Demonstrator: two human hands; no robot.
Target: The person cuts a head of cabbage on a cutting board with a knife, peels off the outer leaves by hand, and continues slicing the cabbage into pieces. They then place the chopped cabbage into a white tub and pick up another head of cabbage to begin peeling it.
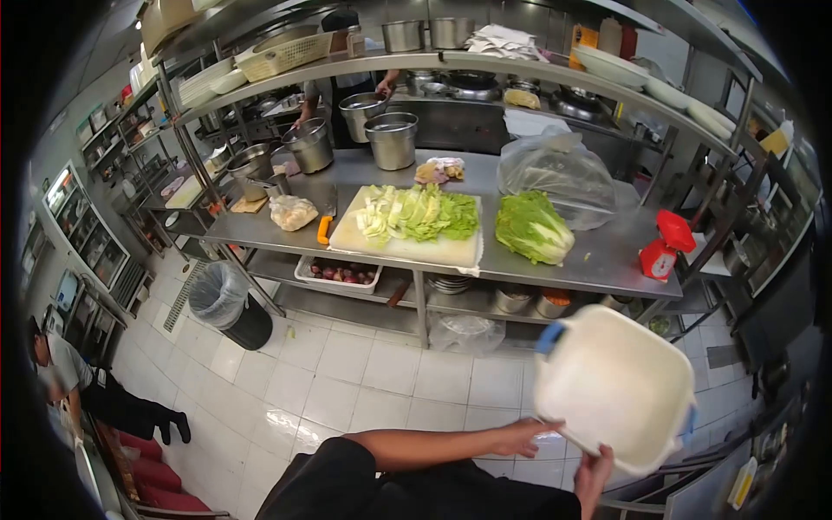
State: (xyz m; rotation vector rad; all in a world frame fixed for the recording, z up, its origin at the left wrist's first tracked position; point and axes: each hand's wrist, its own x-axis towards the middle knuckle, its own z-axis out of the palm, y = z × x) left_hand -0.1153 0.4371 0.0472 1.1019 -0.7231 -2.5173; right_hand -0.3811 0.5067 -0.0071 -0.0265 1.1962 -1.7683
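White plastic container (617, 386) is gripped at its edges by both hands, left hand (529, 436) and right hand (593, 472), keeping it level.

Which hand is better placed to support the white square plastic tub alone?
Probably the right hand: it sits under the lower edge of the white square plastic tub. The left hand only grips its side rim.

Right hand (594, 477) cut off at bottom edge; white square plastic tub (615, 387) motion-blurred, contents hidden.
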